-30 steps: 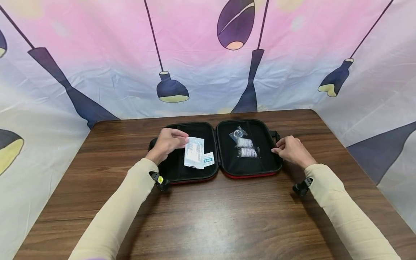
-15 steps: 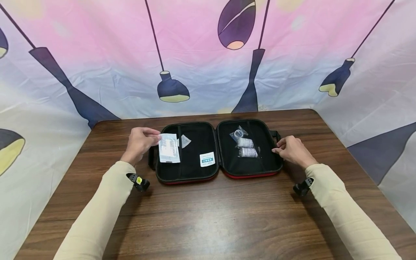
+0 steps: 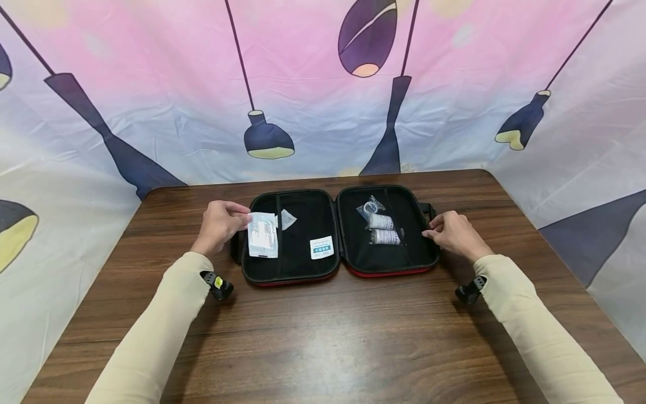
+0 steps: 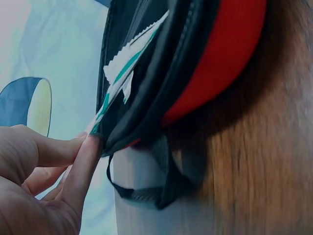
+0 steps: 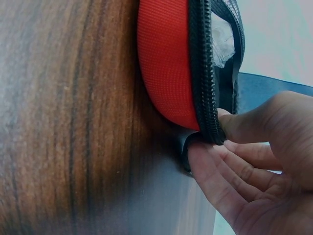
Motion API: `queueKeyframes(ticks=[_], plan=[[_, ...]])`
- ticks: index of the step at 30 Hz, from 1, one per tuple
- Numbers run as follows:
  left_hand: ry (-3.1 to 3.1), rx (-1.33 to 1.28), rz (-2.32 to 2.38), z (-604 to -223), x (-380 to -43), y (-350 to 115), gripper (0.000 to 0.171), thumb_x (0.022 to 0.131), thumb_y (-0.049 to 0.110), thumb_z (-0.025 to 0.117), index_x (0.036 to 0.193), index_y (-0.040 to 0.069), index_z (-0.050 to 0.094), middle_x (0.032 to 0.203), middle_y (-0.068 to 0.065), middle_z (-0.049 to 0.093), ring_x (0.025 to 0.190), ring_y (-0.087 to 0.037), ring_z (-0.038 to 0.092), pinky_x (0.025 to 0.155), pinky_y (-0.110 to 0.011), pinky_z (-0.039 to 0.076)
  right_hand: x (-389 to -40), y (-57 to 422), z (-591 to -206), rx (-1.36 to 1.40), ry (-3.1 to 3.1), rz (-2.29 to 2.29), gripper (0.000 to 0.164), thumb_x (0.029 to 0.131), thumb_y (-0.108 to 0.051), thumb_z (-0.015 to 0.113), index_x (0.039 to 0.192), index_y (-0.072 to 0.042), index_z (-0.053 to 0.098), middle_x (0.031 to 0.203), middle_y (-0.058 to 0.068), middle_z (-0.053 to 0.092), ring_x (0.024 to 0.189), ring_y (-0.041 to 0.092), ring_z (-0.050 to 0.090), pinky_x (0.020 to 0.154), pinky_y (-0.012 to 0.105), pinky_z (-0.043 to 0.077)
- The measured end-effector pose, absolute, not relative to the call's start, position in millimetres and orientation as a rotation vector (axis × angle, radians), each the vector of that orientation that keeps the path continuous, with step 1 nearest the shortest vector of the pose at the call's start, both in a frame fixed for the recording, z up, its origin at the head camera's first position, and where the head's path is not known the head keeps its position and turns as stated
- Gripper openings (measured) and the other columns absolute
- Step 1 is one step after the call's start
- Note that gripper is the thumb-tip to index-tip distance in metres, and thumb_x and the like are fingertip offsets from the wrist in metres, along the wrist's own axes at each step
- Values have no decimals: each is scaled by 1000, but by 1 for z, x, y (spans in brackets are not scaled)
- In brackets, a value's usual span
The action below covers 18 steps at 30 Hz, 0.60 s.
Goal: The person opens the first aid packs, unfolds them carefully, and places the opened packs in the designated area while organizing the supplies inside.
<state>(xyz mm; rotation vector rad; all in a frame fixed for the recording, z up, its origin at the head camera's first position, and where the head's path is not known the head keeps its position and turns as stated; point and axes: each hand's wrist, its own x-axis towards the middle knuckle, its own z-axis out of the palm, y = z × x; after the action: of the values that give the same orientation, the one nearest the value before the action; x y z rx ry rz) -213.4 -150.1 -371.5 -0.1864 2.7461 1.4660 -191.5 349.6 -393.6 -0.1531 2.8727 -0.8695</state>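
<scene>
An open black-lined zip case [image 3: 308, 224] with a red shell [image 5: 164, 63] lies flat on the table. Between thumb and fingers, my left hand [image 3: 219, 225] pinches the top corner of a white sachet [image 3: 263, 235], which overlaps the case's left edge. Seen from the left wrist, this sachet [image 4: 128, 66] slants over the zip rim. At the opposite end my right hand [image 5: 259, 166] grips the zippered rim [image 5: 208, 73], thumb inside and fingers underneath. Two wrapped bandage rolls [image 3: 381, 223] and a clear bag with a white ring [image 3: 370, 208] lie in the right half.
In the left half are a small white-and-teal packet [image 3: 321, 247] and a pale pointed wrapper [image 3: 288, 219] by an elastic strap. A black handle loop [image 4: 151, 193] sticks out from the case's left end. The wooden table [image 3: 333, 336] meets a printed curtain [image 3: 313, 84] behind.
My left hand has carried the sachet leftward from the middle of the left half to its left edge, then slightly down, uncovering the pointed wrapper. My right hand stays at the rim.
</scene>
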Motion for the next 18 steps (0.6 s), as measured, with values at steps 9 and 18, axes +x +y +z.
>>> queueKeyframes(ticks=[9, 18], plan=[[2741, -163, 1423, -377, -221, -133, 22, 94, 2, 70, 113, -9, 69, 107, -24, 70, 82, -19, 73, 77, -32, 61, -192, 348, -393, -120, 2875, -859, 37, 96, -20, 70, 115, 12, 67, 107, 26, 70, 92, 32, 69, 77, 46, 57], [2707, -143, 1410, -385, -224, -115, 19, 95, 3, 69, 111, -7, 69, 106, -22, 69, 87, -25, 73, 78, -34, 61, -193, 349, -394, -126, 2882, -867, 36, 95, -19, 70, 113, 12, 67, 106, 25, 70, 91, 32, 69, 76, 45, 57]])
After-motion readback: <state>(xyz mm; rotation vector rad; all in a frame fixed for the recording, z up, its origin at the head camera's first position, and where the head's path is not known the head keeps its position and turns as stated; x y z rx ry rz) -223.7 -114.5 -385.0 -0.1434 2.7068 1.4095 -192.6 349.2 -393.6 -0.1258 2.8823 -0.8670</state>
